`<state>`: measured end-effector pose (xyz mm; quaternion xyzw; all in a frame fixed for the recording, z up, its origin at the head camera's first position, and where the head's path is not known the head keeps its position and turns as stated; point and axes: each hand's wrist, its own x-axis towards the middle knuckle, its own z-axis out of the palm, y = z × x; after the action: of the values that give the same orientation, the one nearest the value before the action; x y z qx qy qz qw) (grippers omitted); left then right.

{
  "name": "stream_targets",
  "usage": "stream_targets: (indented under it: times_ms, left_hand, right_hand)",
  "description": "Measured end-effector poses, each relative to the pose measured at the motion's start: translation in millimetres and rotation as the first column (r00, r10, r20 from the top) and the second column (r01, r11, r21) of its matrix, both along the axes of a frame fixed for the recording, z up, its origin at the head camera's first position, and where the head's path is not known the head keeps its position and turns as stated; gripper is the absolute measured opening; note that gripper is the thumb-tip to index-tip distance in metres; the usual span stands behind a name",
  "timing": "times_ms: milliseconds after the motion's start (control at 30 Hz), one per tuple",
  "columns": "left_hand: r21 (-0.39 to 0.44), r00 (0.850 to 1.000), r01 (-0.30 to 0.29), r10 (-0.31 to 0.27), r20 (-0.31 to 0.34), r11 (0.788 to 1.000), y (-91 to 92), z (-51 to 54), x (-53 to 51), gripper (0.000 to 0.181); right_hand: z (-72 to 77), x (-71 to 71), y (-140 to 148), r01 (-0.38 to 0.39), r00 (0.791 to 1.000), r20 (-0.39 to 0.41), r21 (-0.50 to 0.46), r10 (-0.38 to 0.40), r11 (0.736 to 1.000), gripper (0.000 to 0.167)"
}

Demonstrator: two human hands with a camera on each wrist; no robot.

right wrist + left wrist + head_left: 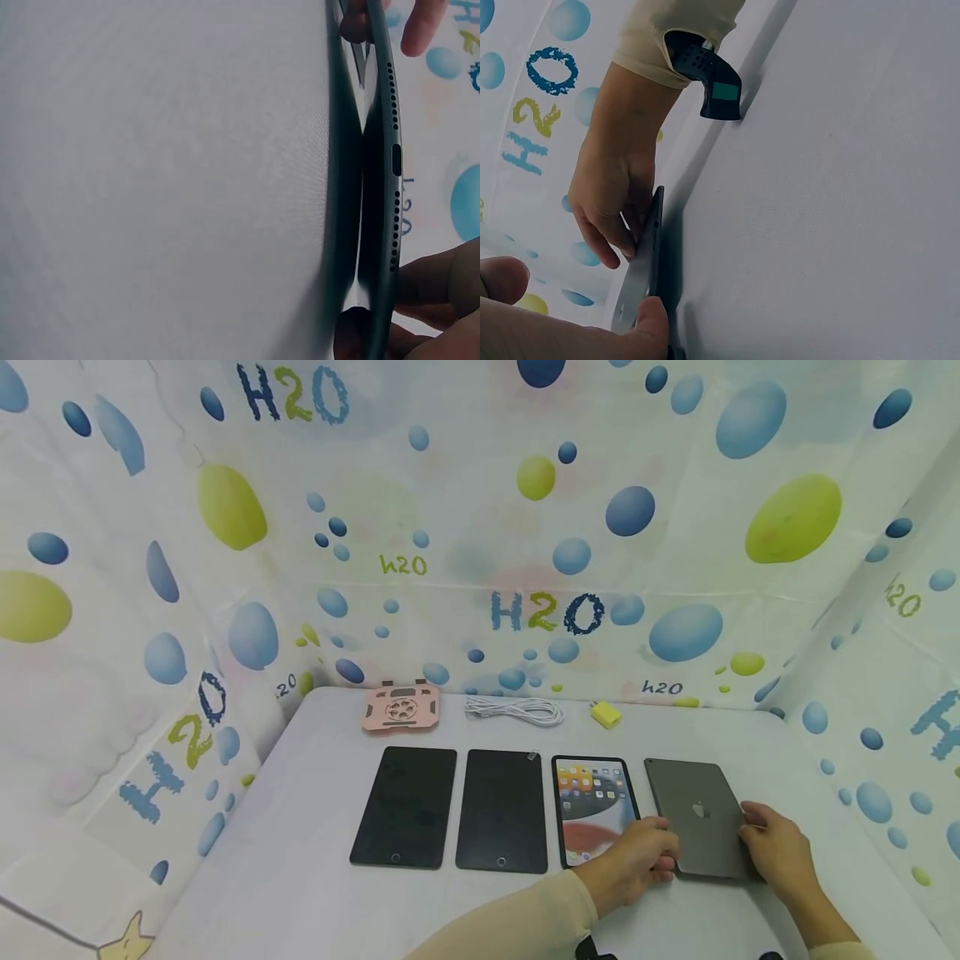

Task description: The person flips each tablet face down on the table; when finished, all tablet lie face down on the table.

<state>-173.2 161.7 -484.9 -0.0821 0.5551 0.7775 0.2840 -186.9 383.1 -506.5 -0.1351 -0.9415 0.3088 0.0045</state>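
Observation:
A grey tablet (693, 818), its apple-logo back facing up, is at the right end of a row of tablets. My left hand (636, 860) pinches its left edge near the front corner. On the opposite edge, my right hand (780, 852) grips it between thumb and fingers. In the right wrist view the tablet's port edge (396, 217) stands a little off the cloth, with a shadow underneath. Fingers show on both of its faces there. Left of it lies a tablet with a lit home screen (592, 802), partly covered by my left hand.
Two dark-screened tablets, one at far left (405, 806) and one beside it (501, 810), lie flat. Behind them are a pink stand-like gadget (401, 708), a coiled white cable (517, 710) and a yellow charger plug (606, 714). A patterned curtain (465, 510) backs the white table.

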Motion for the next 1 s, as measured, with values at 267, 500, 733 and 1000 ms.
stream_targets:
  times_ms: [267, 500, 733, 1000]
  left_hand:
    - [0.014, 1.0, -0.002, 0.002, -0.009, 1.0, 0.2, 0.3, 0.8, 0.068]
    - [0.017, 1.0, -0.023, 0.022, 0.012, 1.0, 0.2, -1.9, 3.5, 0.061]
    - [0.007, 1.0, -0.003, 0.003, -0.006, 1.0, -11.4, -0.4, 4.9, 0.052]
    - [-0.142, 0.982, -0.098, 0.072, -0.176, 0.985, -81.2, 10.1, -17.6, 0.052]
  right_hand:
    - [4.8, -2.9, 2.1, -0.107, 0.994, 0.036, 0.089, 0.104, 0.99, 0.048]
    - [7.9, -4.2, 2.1, -0.174, 0.981, 0.108, 0.156, 0.158, 0.972, 0.046]
    - [3.8, -4.4, 2.2, -0.225, 0.972, 0.115, 0.19, 0.205, 0.956, 0.048]
    - [4.2, 1.1, 0.4, -0.238, 0.969, 0.022, 0.33, 0.244, 0.914, 0.045]
